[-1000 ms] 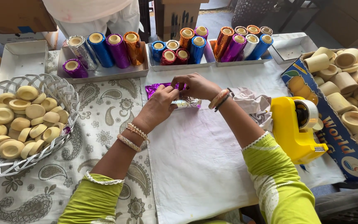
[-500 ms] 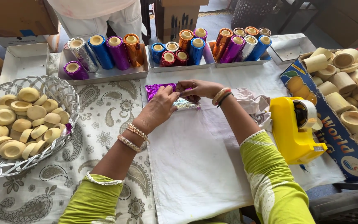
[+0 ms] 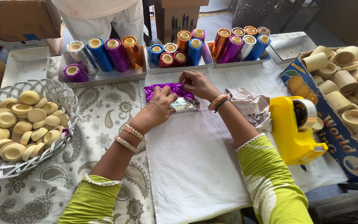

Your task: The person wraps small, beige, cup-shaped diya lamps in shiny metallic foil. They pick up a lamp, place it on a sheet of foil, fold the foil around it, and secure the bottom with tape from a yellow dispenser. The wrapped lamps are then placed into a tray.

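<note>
A sheet of purple foil (image 3: 164,89) lies on the white cloth (image 3: 195,161) in the middle of the table, partly rolled around a small silvery wrapped piece (image 3: 184,104). My left hand (image 3: 156,110) presses down on the foil and the wrapped piece, fingers closed over them. My right hand (image 3: 197,84) pinches the foil's far edge between thumb and fingers. Both wrists wear bangles, and the sleeves are green.
A white wire basket (image 3: 65,141) of pale round lids is at the left. Trays of coloured foil rolls (image 3: 104,54) line the far edge. A yellow tape dispenser (image 3: 293,130), a crumpled cloth (image 3: 251,105) and a box of pale wooden cups (image 3: 344,70) are at the right. A person stands behind.
Both hands have kept working at the purple foil, shifting slightly; the foil is now folded further over the silvery piece.
</note>
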